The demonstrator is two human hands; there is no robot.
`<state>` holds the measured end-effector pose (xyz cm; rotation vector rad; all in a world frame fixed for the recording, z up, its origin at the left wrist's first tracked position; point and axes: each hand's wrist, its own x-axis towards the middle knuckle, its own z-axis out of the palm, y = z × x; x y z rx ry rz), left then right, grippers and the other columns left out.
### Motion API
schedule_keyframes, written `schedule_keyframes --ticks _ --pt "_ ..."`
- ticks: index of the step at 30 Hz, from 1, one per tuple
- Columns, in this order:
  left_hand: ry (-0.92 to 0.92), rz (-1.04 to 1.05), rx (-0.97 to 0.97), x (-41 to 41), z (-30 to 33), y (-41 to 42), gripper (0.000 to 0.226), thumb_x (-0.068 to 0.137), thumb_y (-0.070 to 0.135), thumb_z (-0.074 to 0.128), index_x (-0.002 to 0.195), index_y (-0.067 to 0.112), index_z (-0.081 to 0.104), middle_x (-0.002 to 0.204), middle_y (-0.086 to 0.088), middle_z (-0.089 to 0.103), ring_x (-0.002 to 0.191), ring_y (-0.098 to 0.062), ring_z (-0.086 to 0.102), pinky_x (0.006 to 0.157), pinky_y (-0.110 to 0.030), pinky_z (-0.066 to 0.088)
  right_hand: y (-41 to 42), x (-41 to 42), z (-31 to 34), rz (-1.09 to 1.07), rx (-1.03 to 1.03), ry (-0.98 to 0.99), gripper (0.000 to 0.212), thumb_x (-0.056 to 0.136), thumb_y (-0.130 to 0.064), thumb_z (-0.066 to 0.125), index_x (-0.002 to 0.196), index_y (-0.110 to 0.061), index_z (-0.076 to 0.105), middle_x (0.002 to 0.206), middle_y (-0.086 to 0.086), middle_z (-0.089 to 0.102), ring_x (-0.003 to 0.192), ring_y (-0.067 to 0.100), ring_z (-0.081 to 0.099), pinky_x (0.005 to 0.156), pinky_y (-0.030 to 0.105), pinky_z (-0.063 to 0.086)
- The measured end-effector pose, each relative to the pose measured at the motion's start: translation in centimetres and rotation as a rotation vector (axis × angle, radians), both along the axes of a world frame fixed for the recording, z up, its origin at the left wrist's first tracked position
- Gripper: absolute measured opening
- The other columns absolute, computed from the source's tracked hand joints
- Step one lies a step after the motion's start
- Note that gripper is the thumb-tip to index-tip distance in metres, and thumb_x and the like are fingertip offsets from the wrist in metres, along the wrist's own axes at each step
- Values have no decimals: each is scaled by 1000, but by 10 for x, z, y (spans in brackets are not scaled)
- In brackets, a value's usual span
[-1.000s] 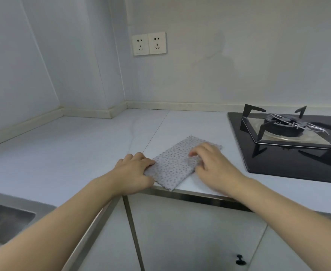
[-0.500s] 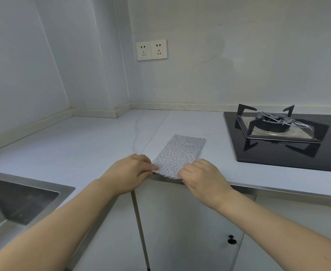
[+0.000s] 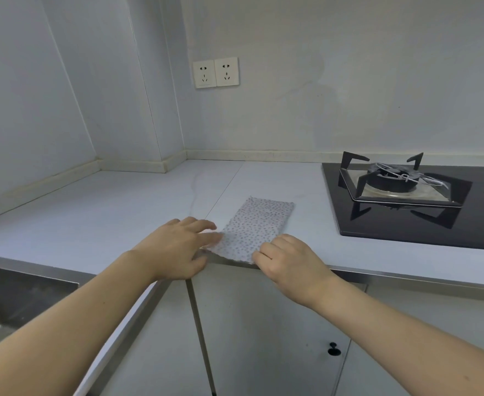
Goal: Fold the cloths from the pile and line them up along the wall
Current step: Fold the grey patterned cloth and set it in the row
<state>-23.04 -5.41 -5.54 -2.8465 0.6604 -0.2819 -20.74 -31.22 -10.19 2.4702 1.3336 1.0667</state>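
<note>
Since the earlier frame, the left hand (image 3: 178,247) has flattened its fingers beside the folded, grey-dotted white cloth (image 3: 256,228). The right hand (image 3: 287,260) pinches its near corner. The fabric is light and limp; grip both near corners.

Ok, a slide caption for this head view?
Both hands, left hand and right hand, at the near end of a folded dotted cloth on the counter.

A folded, grey-dotted white cloth (image 3: 256,227) lies flat at the countertop's (image 3: 92,212) front edge.
</note>
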Motion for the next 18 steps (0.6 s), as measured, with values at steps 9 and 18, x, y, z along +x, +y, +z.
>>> schedule_keyframes --ticks 9,18 --pt "-96 -189 -302 6 -18 -12 38 93 36 45 113 19 72 118 3 69 115 -17 60 101 -20 44 -7 -6 12 -75 368 514 20 95 -30 45 86 -18 58 73 -8 57 66 19 53 62 32 43" --pt "229 206 -1077 63 16 -38 29 95 30 57 91 2 63 88 -22 65 77 -27 58 76 -45 50 -15 52 51 -169 700 855 23 97 -30 51 85 -16 64 60 -7 54 55 8 49 53 23 36"
